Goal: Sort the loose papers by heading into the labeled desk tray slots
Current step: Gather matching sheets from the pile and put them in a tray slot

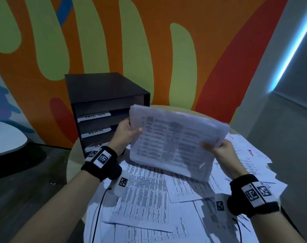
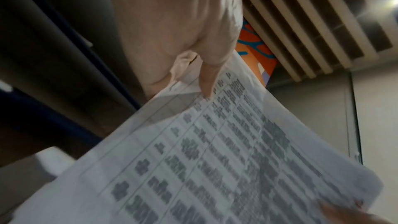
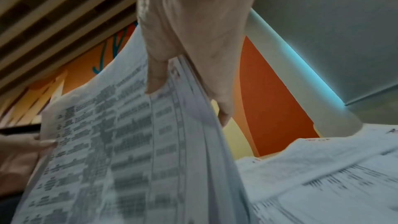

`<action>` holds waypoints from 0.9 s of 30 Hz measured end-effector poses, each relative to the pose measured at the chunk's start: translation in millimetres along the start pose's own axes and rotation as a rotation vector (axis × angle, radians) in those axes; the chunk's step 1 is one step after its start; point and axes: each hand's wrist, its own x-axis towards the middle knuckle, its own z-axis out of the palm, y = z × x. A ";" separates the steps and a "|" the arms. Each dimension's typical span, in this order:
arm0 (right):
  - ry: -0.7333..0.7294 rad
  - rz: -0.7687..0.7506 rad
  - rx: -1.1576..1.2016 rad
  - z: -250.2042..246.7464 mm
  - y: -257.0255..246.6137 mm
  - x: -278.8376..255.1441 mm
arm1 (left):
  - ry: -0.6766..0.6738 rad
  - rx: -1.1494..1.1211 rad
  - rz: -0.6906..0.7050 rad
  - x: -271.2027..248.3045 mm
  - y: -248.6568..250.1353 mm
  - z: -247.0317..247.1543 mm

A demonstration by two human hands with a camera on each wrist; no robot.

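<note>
The left hand (image 1: 125, 133) and right hand (image 1: 219, 151) pinch a stack (image 1: 173, 142) upright, likely to square it for the tray (image 1: 107, 95).

This looks like an office or a co-working room. A black tray (image 1: 103, 95) with labeled slots stands on a round table (image 1: 73, 165) covered with printed papers (image 1: 145, 195). Behind it is a bright mural (image 1: 149, 41), and above a slatted ceiling (image 2: 312, 23) and a light strip (image 1: 293, 44).

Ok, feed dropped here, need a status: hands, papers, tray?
Both hands, left and right, grip one stack above table. Tray behind left. Loose sheets still cover table.
</note>
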 end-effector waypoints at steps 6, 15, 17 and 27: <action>-0.035 0.042 -0.125 8.8 19.8 -5.5 | -0.071 0.229 -0.112 -6.4 -41.3 -0.7; -0.008 0.164 -0.056 14.5 -19.6 -5.0 | 0.315 0.798 0.460 4.7 37.0 -23.9; -0.045 0.257 0.012 20.1 -21.2 -12.7 | 0.468 0.970 0.549 -0.4 62.6 -41.8; -0.067 0.488 0.369 62.2 -28.9 1.2 | 0.335 1.077 0.153 -10.6 90.8 -136.1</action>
